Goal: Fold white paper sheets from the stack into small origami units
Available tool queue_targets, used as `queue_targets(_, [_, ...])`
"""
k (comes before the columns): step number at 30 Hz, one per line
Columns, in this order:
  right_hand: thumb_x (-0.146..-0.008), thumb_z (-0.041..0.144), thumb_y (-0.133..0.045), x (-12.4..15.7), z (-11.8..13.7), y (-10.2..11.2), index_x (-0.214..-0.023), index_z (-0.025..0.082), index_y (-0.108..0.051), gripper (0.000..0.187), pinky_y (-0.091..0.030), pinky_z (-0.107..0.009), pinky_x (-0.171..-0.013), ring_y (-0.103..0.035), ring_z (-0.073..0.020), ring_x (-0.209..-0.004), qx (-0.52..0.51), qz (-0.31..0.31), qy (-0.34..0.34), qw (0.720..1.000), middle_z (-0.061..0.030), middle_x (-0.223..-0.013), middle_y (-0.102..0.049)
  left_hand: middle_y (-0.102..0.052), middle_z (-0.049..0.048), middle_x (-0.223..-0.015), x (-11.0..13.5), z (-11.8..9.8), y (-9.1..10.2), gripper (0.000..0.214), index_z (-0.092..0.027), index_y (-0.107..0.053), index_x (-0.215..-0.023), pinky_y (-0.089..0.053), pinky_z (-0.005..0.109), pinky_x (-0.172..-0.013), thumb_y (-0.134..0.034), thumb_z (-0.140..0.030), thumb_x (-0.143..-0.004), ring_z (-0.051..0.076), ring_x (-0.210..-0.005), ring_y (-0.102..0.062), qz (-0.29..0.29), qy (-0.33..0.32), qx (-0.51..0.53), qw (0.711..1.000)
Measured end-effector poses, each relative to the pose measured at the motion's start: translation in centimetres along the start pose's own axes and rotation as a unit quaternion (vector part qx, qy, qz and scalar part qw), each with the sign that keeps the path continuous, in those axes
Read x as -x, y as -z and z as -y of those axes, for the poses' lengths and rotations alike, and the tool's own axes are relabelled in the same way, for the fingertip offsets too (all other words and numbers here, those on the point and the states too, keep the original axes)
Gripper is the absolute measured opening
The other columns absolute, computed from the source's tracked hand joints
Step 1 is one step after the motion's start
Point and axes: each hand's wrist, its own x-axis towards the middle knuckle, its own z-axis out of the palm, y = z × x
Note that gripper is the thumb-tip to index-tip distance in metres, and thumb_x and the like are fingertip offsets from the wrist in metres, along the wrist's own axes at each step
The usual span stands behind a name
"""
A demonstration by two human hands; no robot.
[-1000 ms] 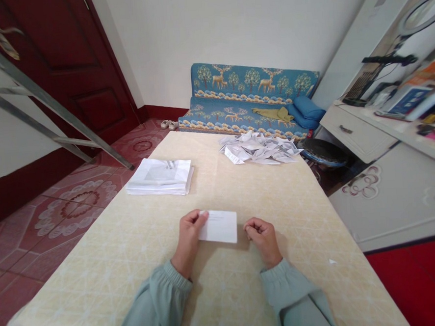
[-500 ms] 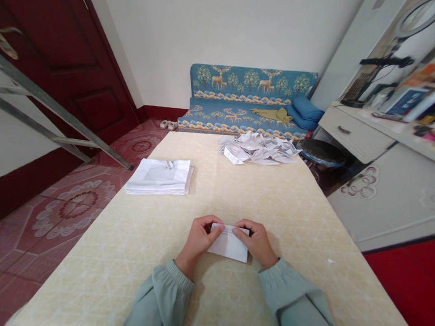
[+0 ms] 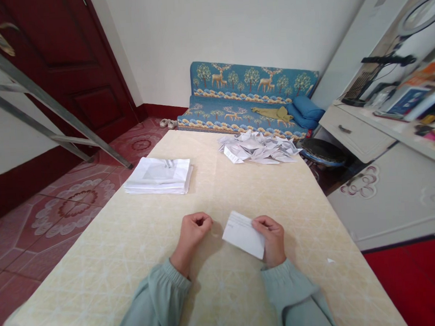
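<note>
A small folded sheet of white paper (image 3: 244, 234), with faint printed lines near its top edge, is pinched at its right side by my right hand (image 3: 272, 237). The paper tilts down to the right, above the cream tablecloth. To its left, my left hand (image 3: 194, 232) is closed, thumb against curled fingers, apart from the paper and with nothing showing in it. A stack of white paper sheets (image 3: 158, 175) lies at the table's left side. Toward the far right end rests a heap of folded paper pieces (image 3: 259, 148).
The table (image 3: 226, 300) has a cream patterned cloth, with a tiny paper scrap (image 3: 330, 261) on its right. Beyond stand a blue sofa (image 3: 250, 92) and a round stool (image 3: 322, 152). A metal ladder (image 3: 52, 109) leans at left; a white cabinet (image 3: 396, 186) stands at right.
My left hand has let go of the folded paper and moved left. My right hand has shifted slightly right, still holding the paper, which has turned a little.
</note>
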Motion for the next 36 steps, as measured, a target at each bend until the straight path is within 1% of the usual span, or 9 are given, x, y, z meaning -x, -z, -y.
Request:
queue_targets(2, [-0.065,0.027,-0.070,-0.4,-0.3,0.6,-0.062,0.018,-0.062,0.013,-0.031,-0.021,-0.044,-0.045,-0.0101,-0.047,-0.075,-0.068,-0.028,0.994,0.0052,-0.052,-0.054,-0.056,-0.0005,-0.051,-0.3,0.1,0.4,0.016,-0.012,-0.063,-0.058,-0.034,0.019,-0.048,-0.055,-0.019,-0.069,0.010,-0.050,-0.049,-0.062,0.018,0.020,0.998])
queue_targets(4, [-0.064,0.028,-0.072,-0.7,-0.7,0.7,-0.065,0.018,-0.062,0.014,-0.033,-0.021,-0.045,-0.047,-0.0103,-0.049,-0.098,-0.075,-0.033,0.992,0.0049,-0.054,-0.055,-0.057,0.0000,-0.053,-0.3,-0.1,0.5,0.017,-0.012,-0.065,-0.062,-0.036,0.019,-0.049,-0.057,-0.023,-0.072,0.010,-0.050,-0.049,-0.055,0.020,0.038,0.998])
queue_targets(10, [-0.077,0.036,-0.065,-0.9,-1.5,-0.1,-0.088,0.017,-0.068,0.022,-0.043,-0.025,-0.058,-0.056,-0.0155,-0.068,0.000,0.022,0.003,1.000,-0.0021,-0.075,-0.067,-0.066,0.0052,-0.072,0.6,-1.2,-0.9,0.030,-0.011,-0.068,-0.094,-0.043,0.022,-0.054,-0.061,-0.036,-0.078,0.012,-0.058,-0.054,0.114,-0.010,0.141,0.983])
queue_targets(13, [-0.080,0.037,-0.061,-0.9,-1.4,-0.1,-0.095,0.018,-0.069,0.026,-0.045,-0.026,-0.062,-0.058,-0.0170,-0.074,0.053,0.053,0.013,0.997,-0.0047,-0.085,-0.069,-0.068,0.0079,-0.082,0.8,-1.4,-1.1,0.035,-0.011,-0.066,-0.102,-0.044,0.022,-0.056,-0.061,-0.038,-0.079,0.013,-0.063,-0.056,0.151,-0.011,0.166,0.974])
queue_targets(16, [-0.082,0.037,-0.059,-0.9,-1.3,0.0,-0.097,0.018,-0.069,0.026,-0.046,-0.027,-0.066,-0.060,-0.0185,-0.080,0.068,0.064,0.022,0.995,-0.0060,-0.092,-0.070,-0.068,0.0081,-0.084,0.7,-1.5,-1.0,0.034,-0.011,-0.067,-0.101,-0.043,0.021,-0.055,-0.061,-0.038,-0.080,0.013,-0.064,-0.056,0.158,-0.016,0.170,0.972])
queue_targets(22, [-0.082,0.037,-0.057,-1.0,-1.4,-0.1,-0.097,0.019,-0.069,0.026,-0.046,-0.028,-0.064,-0.061,-0.0188,-0.077,0.078,0.093,0.022,0.992,-0.0061,-0.091,-0.071,-0.063,0.0047,-0.068,0.6,-1.3,-0.8,0.035,-0.010,-0.069,-0.087,-0.039,0.021,-0.054,-0.057,-0.043,-0.082,0.011,-0.058,-0.052,0.160,-0.044,0.162,0.973])
queue_targets(27, [-0.081,0.035,-0.058,-1.0,-1.3,-0.1,-0.093,0.018,-0.070,0.024,-0.046,-0.028,-0.070,-0.061,-0.0185,-0.079,0.094,0.107,0.035,0.989,-0.0053,-0.087,-0.071,-0.058,0.0030,-0.060,0.7,-0.6,-0.5,0.046,-0.010,-0.068,-0.098,-0.037,0.022,-0.054,-0.046,-0.049,-0.087,0.012,-0.056,-0.049,0.141,-0.043,0.144,0.979])
queue_targets(30, [-0.081,0.036,-0.057,-1.0,-1.3,-0.1,-0.092,0.018,-0.070,0.025,-0.045,-0.029,-0.071,-0.060,-0.0190,-0.079,0.104,0.112,0.037,0.988,-0.0058,-0.086,-0.071,-0.058,0.0028,-0.060,0.7,-0.4,-0.4,0.045,-0.010,-0.068,-0.100,-0.036,0.022,-0.054,-0.046,-0.047,-0.087,0.012,-0.057,-0.048,0.147,-0.040,0.145,0.978])
queue_targets(36, [-0.081,0.035,-0.057,-0.9,-1.1,-0.1,-0.089,0.018,-0.070,0.024,-0.046,-0.030,-0.070,-0.061,-0.0190,-0.077,0.107,0.113,0.039,0.987,-0.0051,-0.083,-0.070,-0.057,0.0018,-0.060,0.7,-1.1,-0.2,0.036,-0.012,-0.070,-0.093,-0.035,0.021,-0.054,-0.051,-0.042,-0.085,0.012,-0.056,-0.046,0.145,-0.016,0.148,0.978])
